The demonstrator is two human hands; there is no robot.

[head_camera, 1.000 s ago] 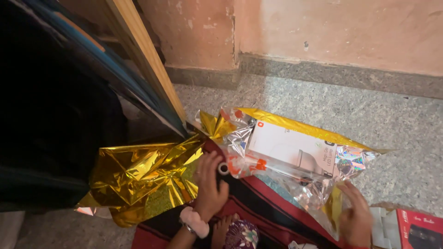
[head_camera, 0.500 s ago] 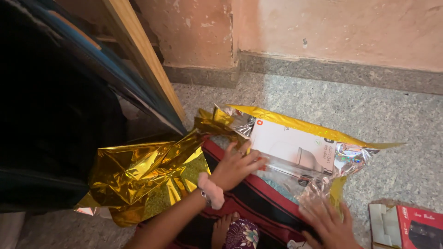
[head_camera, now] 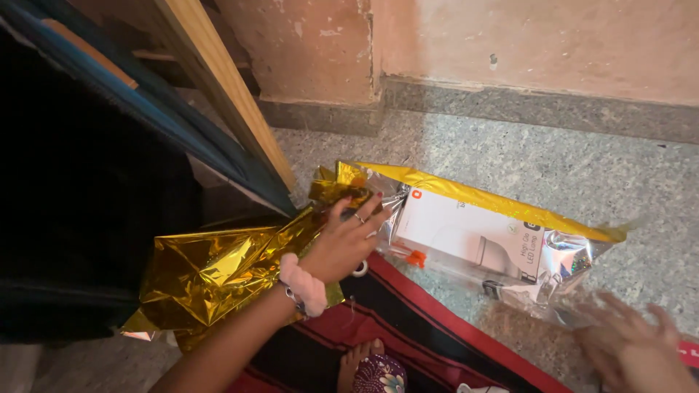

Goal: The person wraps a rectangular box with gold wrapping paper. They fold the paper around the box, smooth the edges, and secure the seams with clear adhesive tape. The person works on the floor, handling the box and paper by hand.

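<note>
Fingers (head_camera: 364,218) of the left hand (head_camera: 342,244) spread apart, resting on the crumpled gold foil wrap (head_camera: 218,273) where it meets a clear shiny sheet over a white box (head_camera: 466,236). The right hand (head_camera: 633,349), blurred at the lower right, hovers open with its fingers splayed, holding nothing. A speckled grey stone floor (head_camera: 524,156) carries everything, edged by a worn pinkish wall (head_camera: 510,36). A red-and-black striped cloth (head_camera: 437,335) lies below the box. A pink scrunchie (head_camera: 306,284) circles the left wrist.
</note>
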